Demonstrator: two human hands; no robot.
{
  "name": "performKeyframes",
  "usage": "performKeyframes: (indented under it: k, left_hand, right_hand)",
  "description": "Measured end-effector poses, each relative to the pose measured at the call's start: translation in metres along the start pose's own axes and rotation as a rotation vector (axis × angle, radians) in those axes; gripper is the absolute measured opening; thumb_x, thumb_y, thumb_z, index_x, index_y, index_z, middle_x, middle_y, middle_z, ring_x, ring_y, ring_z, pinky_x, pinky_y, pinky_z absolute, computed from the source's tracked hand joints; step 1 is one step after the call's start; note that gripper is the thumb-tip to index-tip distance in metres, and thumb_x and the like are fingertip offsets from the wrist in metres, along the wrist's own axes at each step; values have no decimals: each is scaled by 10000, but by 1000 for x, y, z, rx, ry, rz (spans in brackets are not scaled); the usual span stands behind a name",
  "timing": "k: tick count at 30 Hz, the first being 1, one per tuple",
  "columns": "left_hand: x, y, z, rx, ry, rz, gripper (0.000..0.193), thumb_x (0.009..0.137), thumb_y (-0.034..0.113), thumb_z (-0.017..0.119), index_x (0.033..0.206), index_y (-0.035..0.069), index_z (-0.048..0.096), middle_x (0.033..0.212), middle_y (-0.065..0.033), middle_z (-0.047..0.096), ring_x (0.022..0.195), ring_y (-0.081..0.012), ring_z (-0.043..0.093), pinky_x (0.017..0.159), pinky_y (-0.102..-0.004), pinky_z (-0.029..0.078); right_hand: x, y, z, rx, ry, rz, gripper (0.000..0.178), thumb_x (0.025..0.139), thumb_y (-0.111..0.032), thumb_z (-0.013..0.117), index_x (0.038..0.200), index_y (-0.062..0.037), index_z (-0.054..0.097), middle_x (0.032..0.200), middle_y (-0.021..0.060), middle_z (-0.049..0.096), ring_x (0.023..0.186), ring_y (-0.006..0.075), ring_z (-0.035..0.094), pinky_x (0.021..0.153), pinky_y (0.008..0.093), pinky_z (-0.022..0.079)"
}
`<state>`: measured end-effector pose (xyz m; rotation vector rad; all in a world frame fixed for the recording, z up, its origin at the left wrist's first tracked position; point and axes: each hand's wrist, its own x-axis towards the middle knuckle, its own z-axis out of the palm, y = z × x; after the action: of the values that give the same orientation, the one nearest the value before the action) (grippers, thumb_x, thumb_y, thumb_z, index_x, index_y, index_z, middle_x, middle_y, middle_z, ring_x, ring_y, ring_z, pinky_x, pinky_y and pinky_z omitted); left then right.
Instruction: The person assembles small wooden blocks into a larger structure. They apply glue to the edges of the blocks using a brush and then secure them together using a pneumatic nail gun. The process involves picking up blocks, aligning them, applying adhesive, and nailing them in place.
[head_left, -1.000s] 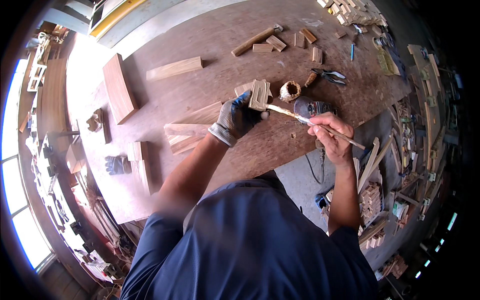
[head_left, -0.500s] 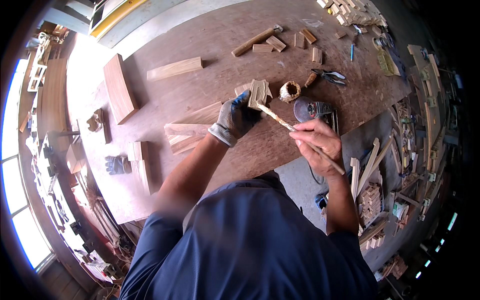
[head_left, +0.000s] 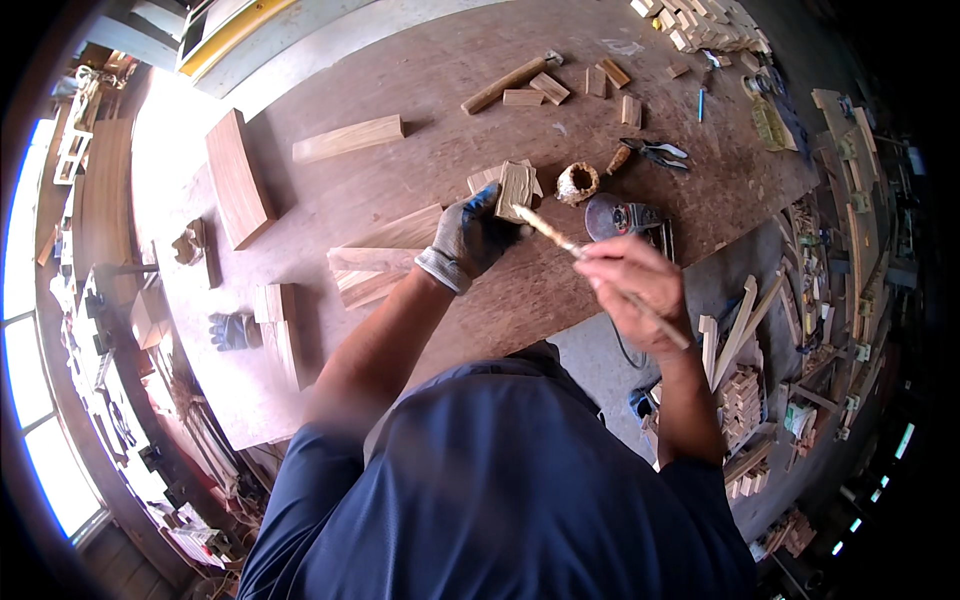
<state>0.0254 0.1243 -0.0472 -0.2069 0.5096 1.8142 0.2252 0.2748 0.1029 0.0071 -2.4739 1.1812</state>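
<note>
Probably light, slick-faced, the block [head_left: 516, 190] is best edge-clamped, as by the left hand [head_left: 470, 235]; brush [head_left: 545, 226] pinched in right hand [head_left: 637, 287].

The left hand [head_left: 470, 240] and the right hand [head_left: 638, 287] are before the body, each closed in a grip.
The left forearm [head_left: 385, 335] slants forward and to the right; a glove covers this hand up to the wrist. The right forearm [head_left: 688, 405] rises more steeply, and its bare hand, slightly blurred, turns inward with bent fingers. The two hands stay apart from each other.
</note>
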Motion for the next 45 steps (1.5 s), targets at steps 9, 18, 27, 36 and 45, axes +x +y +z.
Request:
performKeyframes:
  k: [9, 18, 27, 36, 45]
  left_hand:
    - [-19, 5, 1, 6, -76, 10, 479, 1105, 325, 526, 1421, -33, 549, 1248, -203, 688, 1036, -304, 693, 870, -381, 583]
    - [-99, 50, -15, 1141, 177, 370, 485, 979, 154, 763, 1406, -26, 620, 1161, -74, 682, 1013, -144, 656, 904, -285, 553]
    - [-130, 55, -34, 2177, 149, 519, 501, 865, 2, 722, 1355, 38, 626, 1283, -205, 625, 1220, -426, 580, 1044, -496, 492]
    - [-112, 38, -50, 2227, 35, 449, 527, 846, -16, 706, 1357, 63, 606, 1311, -201, 608, 1251, -433, 556, 1068, -508, 465]
    - [-105, 29, -58, 2307, 59, 380, 524, 855, -9, 710, 1360, 66, 597, 1330, -203, 610, 1255, -437, 557, 1064, -516, 469]
  right_hand:
    - [11, 107, -13, 109, 474, 661, 272, 1039, -229, 714, 1140, 22, 741, 904, 60, 745, 710, 99, 689, 646, 250, 563]
    - [29, 213, 23, -138, 337, 813, 310, 966, -327, 738, 953, -21, 780, 800, 151, 773, 723, 235, 757, 727, 404, 575]
    - [-6, 188, 69, 28, 359, 854, 393, 952, -324, 809, 1137, 14, 736, 812, 68, 746, 669, 152, 699, 603, 321, 562]
    - [-150, 141, 161, -513, -64, 529, 572, 850, -261, 838, 1331, -4, 669, 1510, 236, 525, 1421, 437, 459, 1240, 544, 338]
    - [-149, 130, 163, -562, -128, 522, 678, 812, -229, 869, 1405, -17, 619, 1597, 234, 432, 1491, 430, 371, 1270, 545, 295]
